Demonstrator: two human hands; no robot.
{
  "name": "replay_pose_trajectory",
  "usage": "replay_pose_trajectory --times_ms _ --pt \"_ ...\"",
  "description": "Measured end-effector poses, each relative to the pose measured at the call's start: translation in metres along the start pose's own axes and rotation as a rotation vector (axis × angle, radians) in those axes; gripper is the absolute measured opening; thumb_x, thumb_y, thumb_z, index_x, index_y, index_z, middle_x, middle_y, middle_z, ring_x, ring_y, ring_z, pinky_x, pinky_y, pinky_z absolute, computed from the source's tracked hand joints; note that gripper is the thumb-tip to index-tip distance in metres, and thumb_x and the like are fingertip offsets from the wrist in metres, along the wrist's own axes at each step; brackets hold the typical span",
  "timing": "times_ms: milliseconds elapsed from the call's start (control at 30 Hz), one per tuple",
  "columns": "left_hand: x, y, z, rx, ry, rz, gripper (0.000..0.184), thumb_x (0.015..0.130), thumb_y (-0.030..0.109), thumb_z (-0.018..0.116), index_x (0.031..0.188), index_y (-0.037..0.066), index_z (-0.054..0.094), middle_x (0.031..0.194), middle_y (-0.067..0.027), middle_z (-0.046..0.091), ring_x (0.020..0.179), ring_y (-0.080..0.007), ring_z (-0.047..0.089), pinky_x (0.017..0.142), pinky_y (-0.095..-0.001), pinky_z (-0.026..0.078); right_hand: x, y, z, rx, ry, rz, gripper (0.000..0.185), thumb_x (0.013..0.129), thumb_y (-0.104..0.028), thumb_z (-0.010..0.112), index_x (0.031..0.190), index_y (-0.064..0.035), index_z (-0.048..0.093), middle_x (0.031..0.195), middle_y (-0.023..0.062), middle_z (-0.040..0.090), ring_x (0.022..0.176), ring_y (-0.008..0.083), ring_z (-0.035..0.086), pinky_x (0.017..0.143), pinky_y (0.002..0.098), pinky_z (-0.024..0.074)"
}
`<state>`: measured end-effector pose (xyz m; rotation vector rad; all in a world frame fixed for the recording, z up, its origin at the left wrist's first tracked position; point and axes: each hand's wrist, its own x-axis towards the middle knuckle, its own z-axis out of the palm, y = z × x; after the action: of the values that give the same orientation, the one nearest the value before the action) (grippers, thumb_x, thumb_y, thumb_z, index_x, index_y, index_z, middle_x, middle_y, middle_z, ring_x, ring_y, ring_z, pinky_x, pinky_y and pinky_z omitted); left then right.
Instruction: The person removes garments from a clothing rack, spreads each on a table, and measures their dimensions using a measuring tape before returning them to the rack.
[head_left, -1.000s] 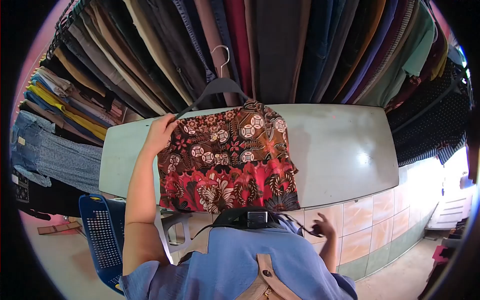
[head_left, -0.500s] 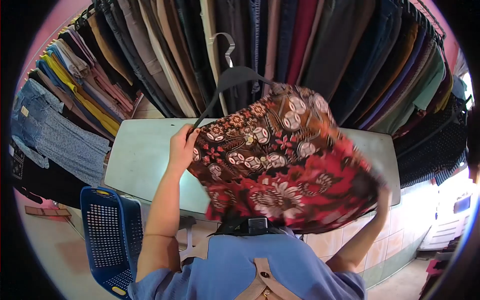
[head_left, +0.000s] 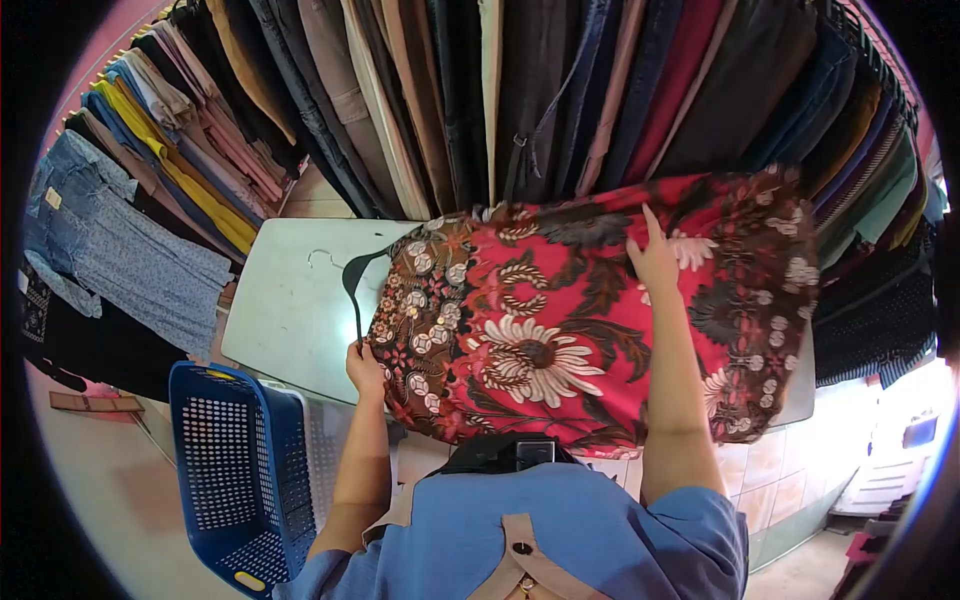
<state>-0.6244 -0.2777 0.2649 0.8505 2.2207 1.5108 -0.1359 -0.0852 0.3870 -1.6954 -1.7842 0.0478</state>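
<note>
A red, brown and black patterned garment point(head_left: 540, 350) lies spread sideways across the pale table point(head_left: 290, 290). On its left end is a black hanger point(head_left: 353, 278), its metal hook pointing left over the tabletop. My left hand point(head_left: 364, 368) is closed at the lower end of the hanger, by the garment's edge. Over the red part, my right hand point(head_left: 655, 258) rests on the cloth with its fingers apart.
Trousers point(head_left: 450, 110) hang in a dense row behind the table. More clothes, including a denim dress point(head_left: 140, 260), hang at the left. A blue perforated basket point(head_left: 230, 460) stands at the lower left. Dark dotted clothes point(head_left: 875, 320) hang at the right.
The garment has turned sideways and now lies stretched out to the right. The hanger has swung to the left. My right hand has moved from the garment's lower edge onto its red part.
</note>
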Motion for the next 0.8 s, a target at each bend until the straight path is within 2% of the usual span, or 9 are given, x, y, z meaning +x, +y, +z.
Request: replay_pose_trajectory --times_ms 67,100,167,233,267,400,500,567,800 --pt "0.003 -0.015 -0.005 0.159 0.075 0.059 0.016 0.091 0.011 0.049 0.098 -0.001 0.058 0.08 -0.0112 0.061 0.069 -0.0229 0.059 0.062 -0.035 0.047 -0.046 -0.001 -0.019 0.173 -0.135 0.28 0.062 0.079 -0.027 0.056 0.137 -0.0237 0.036 0.116 0.0212 0.056 0.101 0.0391 0.056 0.082 0.0463 0.0454" --pt "-0.001 -0.012 -0.005 0.164 0.067 0.048 0.016 0.091 0.011 0.049 0.098 -0.001 0.058 0.08 -0.0112 0.061 0.069 -0.0229 0.059 0.062 -0.035 0.047 -0.068 0.021 -0.02 0.113 -0.034 0.28 0.059 0.079 -0.027 0.054 0.136 -0.0209 0.038 0.11 0.0221 0.059 0.097 0.041 0.057 0.081 0.0468 0.045" --pt "-0.004 -0.003 -0.008 0.106 0.051 -0.144 0.015 0.091 0.009 0.049 0.1 -0.001 0.057 0.081 -0.0114 0.061 0.062 -0.0213 0.057 0.051 -0.0326 0.047 -0.117 0.052 -0.034 0.023 -0.087 0.464 0.059 0.079 -0.025 0.053 0.135 -0.0172 0.038 0.12 0.0174 0.055 0.104 0.0384 0.055 0.085 0.0448 0.045" --pt "0.009 -0.028 -0.008 0.08 0.075 -0.112 0.016 0.092 0.008 0.048 0.102 -0.001 0.056 0.08 -0.0107 0.06 0.056 -0.0192 0.055 0.042 -0.03 0.044 -0.167 0.117 -0.026 -0.149 -0.067 0.545 0.063 0.078 -0.025 0.053 0.138 -0.0185 0.034 0.129 0.0141 0.05 0.108 0.0368 0.054 0.088 0.045 0.0449" --pt "0.007 -0.02 -0.011 0.109 0.075 -0.124 0.016 0.091 0.008 0.048 0.102 -0.001 0.056 0.081 -0.0117 0.061 0.06 -0.0211 0.057 0.047 -0.0316 0.045 -0.18 0.12 -0.038 -0.225 -0.204 0.752 0.066 0.079 -0.03 0.053 0.14 -0.0238 0.03 0.134 0.0175 0.044 0.109 0.0393 0.053 0.088 0.0467 0.0454" --pt "0.02 -0.046 -0.01 0.311 0.149 0.056 0.018 0.087 0.007 0.051 0.1 -0.003 0.059 0.089 -0.0183 0.063 0.081 -0.0321 0.06 0.076 -0.0388 0.045 -0.219 0.167 -0.053 -0.375 -0.134 1.101 0.067 0.081 -0.037 0.052 0.141 -0.0371 0.023 0.141 0.0285 0.027 0.112 0.0439 0.051 0.087 0.049 0.046" --pt "0.017 -0.034 -0.012 0.424 0.118 0.02 0.023 0.088 0.009 0.051 0.107 -0.002 0.057 0.094 -0.0188 0.063 0.084 -0.0328 0.06 0.077 -0.0381 0.045 -0.221 0.194 -0.06 -0.385 -0.297 1.215 0.068 0.083 -0.043 0.049 0.143 -0.0397 0.017 0.143 0.0294 0.023 0.117 0.0447 0.047 0.09 0.0488 0.0443" --pt "0.02 -0.036 -0.012 0.424 0.097 0.023 0.024 0.089 0.01 0.051 0.108 -0.002 0.057 0.096 -0.0187 0.063 0.085 -0.0332 0.06 0.077 -0.0383 0.045 -0.211 0.203 -0.061 -0.426 -0.482 1.168 0.069 0.085 -0.047 0.045 0.144 -0.0382 0.012 0.138 0.0393 0.019 0.117 0.0461 0.046 0.092 0.0508 0.0425" --pt "0.029 -0.056 -0.023 0.459 0.104 0.011 0.026 0.089 0.01 0.05 0.111 -0.003 0.056 0.101 -0.0183 0.063 0.088 -0.0343 0.059 0.079 -0.0385 0.044 -0.166 0.233 -0.062 -0.444 -0.521 1.071 0.063 0.088 -0.051 0.042 0.143 -0.0381 0.015 0.137 0.0414 0.017 0.117 0.0474 0.046 0.093 0.0491 0.042"
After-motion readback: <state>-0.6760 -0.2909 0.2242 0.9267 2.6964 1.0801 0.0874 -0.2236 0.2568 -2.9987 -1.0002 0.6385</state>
